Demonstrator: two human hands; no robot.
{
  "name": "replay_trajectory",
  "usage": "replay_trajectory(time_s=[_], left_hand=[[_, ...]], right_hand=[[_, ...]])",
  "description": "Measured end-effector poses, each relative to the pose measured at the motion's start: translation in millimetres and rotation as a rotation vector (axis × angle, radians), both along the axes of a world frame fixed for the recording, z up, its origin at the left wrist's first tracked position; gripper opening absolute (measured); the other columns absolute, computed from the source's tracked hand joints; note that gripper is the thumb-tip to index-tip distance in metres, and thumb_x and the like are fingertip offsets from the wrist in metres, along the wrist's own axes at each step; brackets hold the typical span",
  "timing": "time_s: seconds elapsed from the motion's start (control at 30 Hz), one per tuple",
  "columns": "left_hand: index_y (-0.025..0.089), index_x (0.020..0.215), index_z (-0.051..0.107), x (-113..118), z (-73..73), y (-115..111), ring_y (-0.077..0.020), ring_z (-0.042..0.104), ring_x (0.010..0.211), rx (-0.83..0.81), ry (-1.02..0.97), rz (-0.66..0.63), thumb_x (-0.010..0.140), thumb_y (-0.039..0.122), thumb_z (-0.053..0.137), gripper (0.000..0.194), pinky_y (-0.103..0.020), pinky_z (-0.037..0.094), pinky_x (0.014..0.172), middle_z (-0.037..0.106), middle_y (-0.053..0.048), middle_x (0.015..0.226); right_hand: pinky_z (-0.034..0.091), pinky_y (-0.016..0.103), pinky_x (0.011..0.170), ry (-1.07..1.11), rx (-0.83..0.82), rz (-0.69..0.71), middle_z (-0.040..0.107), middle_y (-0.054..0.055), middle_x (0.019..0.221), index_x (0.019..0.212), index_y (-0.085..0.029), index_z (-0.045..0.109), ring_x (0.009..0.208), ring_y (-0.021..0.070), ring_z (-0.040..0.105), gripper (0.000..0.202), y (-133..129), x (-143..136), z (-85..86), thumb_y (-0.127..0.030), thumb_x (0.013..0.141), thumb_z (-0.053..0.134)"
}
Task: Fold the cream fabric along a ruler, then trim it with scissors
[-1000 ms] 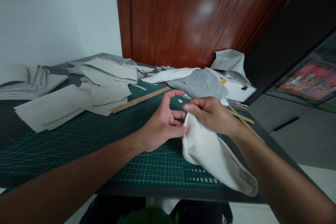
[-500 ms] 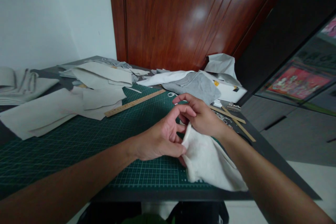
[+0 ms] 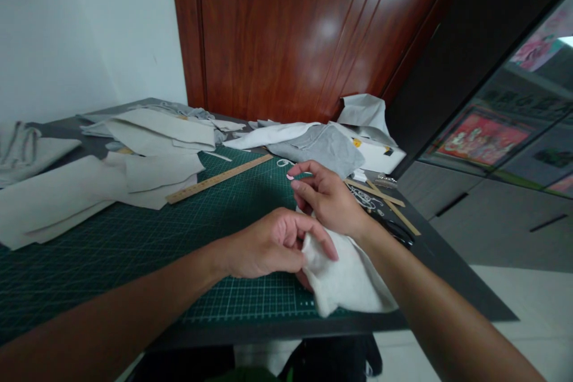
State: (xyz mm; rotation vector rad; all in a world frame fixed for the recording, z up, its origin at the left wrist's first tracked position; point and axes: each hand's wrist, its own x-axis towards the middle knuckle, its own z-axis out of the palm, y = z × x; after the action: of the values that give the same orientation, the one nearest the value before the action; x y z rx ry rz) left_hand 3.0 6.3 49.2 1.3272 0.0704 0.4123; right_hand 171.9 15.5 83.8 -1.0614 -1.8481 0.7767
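Observation:
A piece of cream fabric (image 3: 353,274) lies folded at the front right of the cutting mat, its left edge lifted. My left hand (image 3: 282,245) pinches that edge between thumb and fingers, with the index finger stretched over the cloth. Above it, my right hand (image 3: 326,197) is curled, the wrist passing over the cloth. Its thumb and index fingertip come close together, with a tiny pale pink spot between them that I cannot make out. The right hand's lower fingers are partly hidden near the fabric's upper corner.
The green cutting mat (image 3: 233,203) carries a wooden ruler (image 3: 219,179). Cream fabric pieces (image 3: 58,197) lie left; grey cloth (image 3: 317,146) and a white box (image 3: 380,155) lie behind. At right are white cords (image 3: 363,197), crossed wooden strips (image 3: 396,209) and black-handled scissors (image 3: 398,231).
My hands have come apart: the right thumb and index finger moved up and away from the left hand. My left index finger dropped onto the cloth. The view shifted slightly right.

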Motion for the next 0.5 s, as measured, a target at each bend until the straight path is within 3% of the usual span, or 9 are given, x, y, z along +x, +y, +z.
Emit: replay_trajectory(time_s=[0.07,0.17,0.23,0.27,0.33,0.4,0.5], left_hand=[[0.016,0.115,0.081,1.3,5.3,-1.2,-0.0037,0.056,0.054,-0.017,0.001,0.031,0.071,-0.003,0.063,0.050,-0.012,0.039,0.050,0.071,0.003,0.072],[0.017,0.123,0.081,-1.6,14.5,1.0,-0.0084,0.067,0.068,0.031,0.012,0.172,0.076,0.002,0.070,0.050,-0.016,0.049,0.061,0.081,-0.003,0.085],[0.019,0.124,0.081,-5.6,21.2,6.3,-0.0135,0.075,0.083,0.051,-0.004,0.272,0.080,0.007,0.074,0.046,-0.020,0.055,0.072,0.084,-0.008,0.104],[0.020,0.125,0.081,-7.5,24.9,9.6,-0.0158,0.077,0.090,0.058,-0.023,0.328,0.080,0.008,0.076,0.047,-0.022,0.057,0.078,0.084,-0.009,0.111],[0.022,0.123,0.082,-10.0,34.0,16.2,-0.0191,0.078,0.098,0.059,-0.070,0.431,0.077,0.007,0.078,0.048,-0.026,0.059,0.086,0.083,-0.009,0.116],[0.022,0.120,0.083,-10.6,46.2,20.8,-0.0186,0.077,0.090,0.066,-0.118,0.549,0.074,0.007,0.080,0.049,-0.027,0.059,0.083,0.085,-0.008,0.105],[0.021,0.118,0.083,-8.3,67.6,22.8,-0.0186,0.076,0.087,0.099,-0.244,0.711,0.073,0.005,0.080,0.048,-0.029,0.060,0.085,0.084,-0.006,0.094]], right_hand=[[0.048,0.028,0.057,0.004,0.053,-0.055,0.064,-0.006,0.068,0.112,-0.021,0.055,0.058,0.0146,0.060,0.018,-1.6,10.4,9.1,-0.031,0.099,0.064],[0.053,0.031,0.073,-0.012,0.215,-0.215,0.071,0.001,0.091,0.116,-0.022,0.058,0.083,0.0180,0.068,0.028,-2.7,52.3,34.2,-0.031,0.094,0.073],[0.058,0.031,0.074,-0.253,0.342,-0.554,0.073,0.005,0.103,0.121,-0.022,0.057,0.086,0.0187,0.072,0.024,-3.9,93.9,47.9,-0.036,0.102,0.063],[0.059,0.033,0.075,-0.315,0.324,-0.645,0.074,0.007,0.106,0.125,-0.021,0.056,0.087,0.0199,0.073,0.022,-5.1,115.5,50.4,-0.034,0.107,0.055],[0.061,0.035,0.073,-0.434,0.229,-0.738,0.075,0.010,0.099,0.123,-0.017,0.060,0.084,0.0221,0.074,0.022,-8.7,154.5,44.1,-0.031,0.111,0.048],[0.063,0.038,0.079,-0.608,0.065,-0.776,0.077,0.011,0.100,0.114,-0.014,0.069,0.088,0.0249,0.075,0.019,-13.9,183.0,24.2,-0.030,0.107,0.064],[0.063,0.046,0.093,-0.846,-0.185,-0.753,0.070,0.010,0.137,0.134,-0.022,0.069,0.113,0.0277,0.073,0.031,-23.8,205.6,-15.3,-0.034,0.105,0.071]])
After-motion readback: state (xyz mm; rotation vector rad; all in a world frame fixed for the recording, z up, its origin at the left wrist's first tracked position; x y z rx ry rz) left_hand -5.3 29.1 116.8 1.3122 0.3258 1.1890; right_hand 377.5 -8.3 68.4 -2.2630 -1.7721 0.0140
